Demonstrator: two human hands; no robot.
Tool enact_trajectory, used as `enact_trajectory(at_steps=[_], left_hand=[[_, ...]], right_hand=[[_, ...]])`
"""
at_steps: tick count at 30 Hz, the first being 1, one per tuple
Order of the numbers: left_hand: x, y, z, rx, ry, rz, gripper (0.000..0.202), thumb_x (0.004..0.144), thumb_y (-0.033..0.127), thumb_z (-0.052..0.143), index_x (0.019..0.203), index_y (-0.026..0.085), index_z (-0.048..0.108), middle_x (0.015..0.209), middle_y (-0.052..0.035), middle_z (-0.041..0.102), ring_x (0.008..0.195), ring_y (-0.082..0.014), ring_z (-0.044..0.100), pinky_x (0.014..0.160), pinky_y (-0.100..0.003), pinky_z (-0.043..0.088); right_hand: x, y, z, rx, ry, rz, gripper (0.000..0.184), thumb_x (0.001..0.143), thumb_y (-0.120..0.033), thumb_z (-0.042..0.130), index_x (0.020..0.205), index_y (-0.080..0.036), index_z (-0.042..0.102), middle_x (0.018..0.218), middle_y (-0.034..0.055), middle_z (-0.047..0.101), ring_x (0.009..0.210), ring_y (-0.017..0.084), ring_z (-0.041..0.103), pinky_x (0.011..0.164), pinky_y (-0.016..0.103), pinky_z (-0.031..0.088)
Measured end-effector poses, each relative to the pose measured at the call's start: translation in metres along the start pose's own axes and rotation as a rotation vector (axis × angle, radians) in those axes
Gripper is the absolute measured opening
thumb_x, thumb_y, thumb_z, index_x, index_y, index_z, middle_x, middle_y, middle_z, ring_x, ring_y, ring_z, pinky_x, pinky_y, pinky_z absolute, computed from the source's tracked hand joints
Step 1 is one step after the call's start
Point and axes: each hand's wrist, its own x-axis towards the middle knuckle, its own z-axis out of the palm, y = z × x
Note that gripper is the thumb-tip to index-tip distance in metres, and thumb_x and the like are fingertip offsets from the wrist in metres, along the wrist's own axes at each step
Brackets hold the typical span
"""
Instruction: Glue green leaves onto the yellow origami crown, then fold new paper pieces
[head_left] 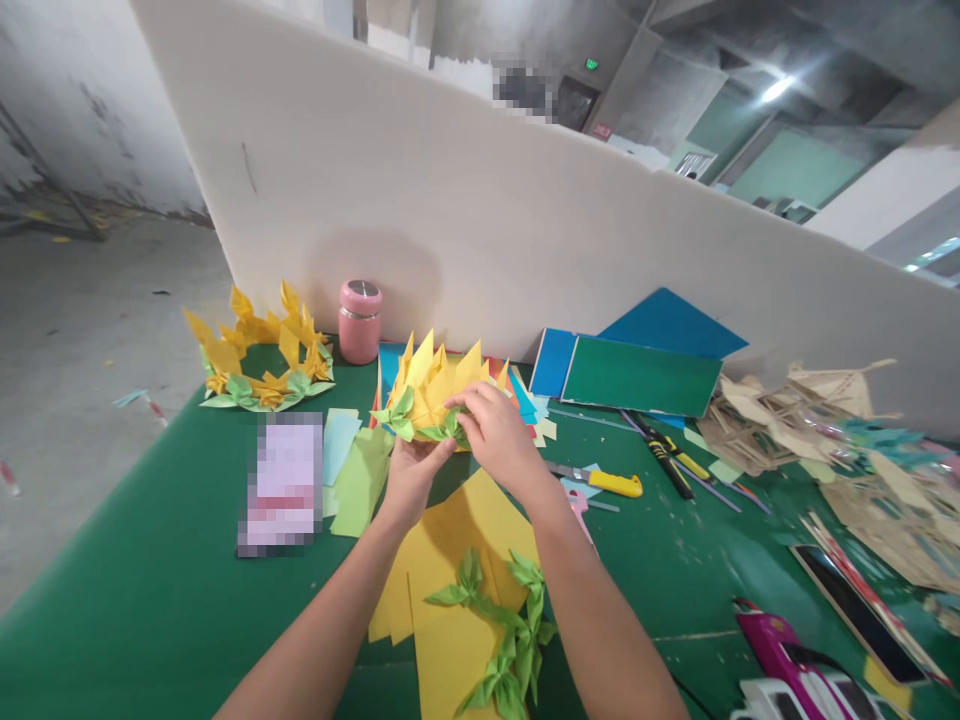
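A yellow folded-paper crown [435,385] with pointed tips is held up over the table in front of me. My left hand [412,475] grips it from below, thumb along its lower edge. At the crown's front right, my right hand [491,430] is closed with its fingertips on a green paper leaf [450,425]; whether that leaf is fixed to the crown I cannot tell. Another green paper leaf [400,412] sits at the crown's left. Beneath my forearms lie yellow paper sheets [442,640], with several folded green leaves [510,640] on them.
At the left stand another paper crown [262,385] and a pink flask [360,320]. Green paper strips [360,485] lie nearby. Rightward are a yellow-handled utility knife [615,484], pliers [667,465], cardboard scraps [757,425] and a purple glue gun [787,650]. A white partition [465,200] closes the back.
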Motion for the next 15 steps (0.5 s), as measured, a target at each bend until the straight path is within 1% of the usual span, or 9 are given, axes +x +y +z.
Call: enact_trajectory(at_steps=[2,3,5,7,8,10,12,15], left_hand=[[0.000,0.001,0.000,-0.010,0.002,-0.001,0.058,0.058,0.025,0.085,0.112,0.021,0.063,0.107,-0.0080,0.072,0.108,-0.0269,0.064,0.095,-0.041,0.048],[0.000,0.001,0.000,-0.017,0.002,-0.003,0.058,0.058,0.025,0.085,0.112,0.021,0.063,0.108,-0.0082,0.072,0.108,-0.0270,0.063,0.094,-0.041,0.048],[0.000,0.001,0.000,-0.030,0.006,-0.006,0.058,0.059,0.024,0.085,0.112,0.021,0.063,0.109,-0.0087,0.072,0.108,-0.0271,0.063,0.094,-0.040,0.048],[0.000,0.002,0.001,-0.038,0.007,-0.007,0.058,0.058,0.024,0.085,0.112,0.020,0.063,0.107,-0.0091,0.073,0.108,-0.0269,0.064,0.095,-0.040,0.047],[0.000,0.002,0.001,-0.037,0.006,-0.008,0.058,0.058,0.024,0.085,0.112,0.020,0.063,0.106,-0.0091,0.073,0.108,-0.0268,0.064,0.095,-0.040,0.047],[0.000,0.002,0.002,-0.031,0.005,-0.011,0.058,0.057,0.023,0.085,0.111,0.020,0.064,0.106,-0.0090,0.073,0.107,-0.0264,0.064,0.095,-0.039,0.047],[0.000,0.002,0.003,-0.021,0.010,-0.016,0.058,0.057,0.024,0.085,0.111,0.020,0.064,0.107,-0.0090,0.073,0.107,-0.0264,0.064,0.095,-0.039,0.047],[-0.001,0.003,0.003,-0.012,0.025,-0.020,0.059,0.057,0.024,0.085,0.112,0.020,0.063,0.108,-0.0092,0.072,0.107,-0.0269,0.064,0.095,-0.040,0.047]], right_hand=[[-0.001,-0.002,0.001,-0.019,0.026,-0.013,0.028,0.084,-0.005,0.044,0.098,-0.020,0.063,0.098,0.0080,0.060,0.095,0.024,0.055,0.086,0.041,0.045],[-0.003,-0.003,0.001,-0.029,0.060,-0.013,0.027,0.084,-0.006,0.046,0.100,-0.020,0.063,0.099,0.0085,0.059,0.096,0.025,0.055,0.087,0.041,0.045],[-0.009,-0.006,0.003,-0.045,0.168,0.005,0.024,0.084,-0.010,0.050,0.102,-0.020,0.063,0.101,0.0097,0.058,0.098,0.026,0.054,0.086,0.041,0.045],[-0.019,-0.008,0.005,-0.045,0.254,0.019,0.017,0.086,-0.014,0.052,0.098,-0.019,0.064,0.098,0.0095,0.058,0.095,0.025,0.055,0.083,0.039,0.046],[-0.024,-0.008,0.007,-0.041,0.262,0.013,0.015,0.087,-0.015,0.052,0.095,-0.019,0.065,0.094,0.0088,0.059,0.092,0.024,0.056,0.080,0.038,0.047],[-0.034,-0.008,0.012,-0.033,0.232,-0.014,0.016,0.090,-0.016,0.050,0.092,-0.019,0.066,0.090,0.0077,0.062,0.087,0.023,0.057,0.077,0.036,0.047],[-0.040,-0.007,0.016,-0.035,0.210,-0.029,0.019,0.091,-0.016,0.049,0.098,-0.019,0.067,0.092,0.0082,0.064,0.088,0.023,0.058,0.077,0.036,0.048],[-0.043,-0.006,0.021,-0.054,0.207,-0.031,0.023,0.091,-0.016,0.048,0.104,-0.016,0.067,0.093,0.0099,0.065,0.089,0.024,0.058,0.077,0.036,0.048]])
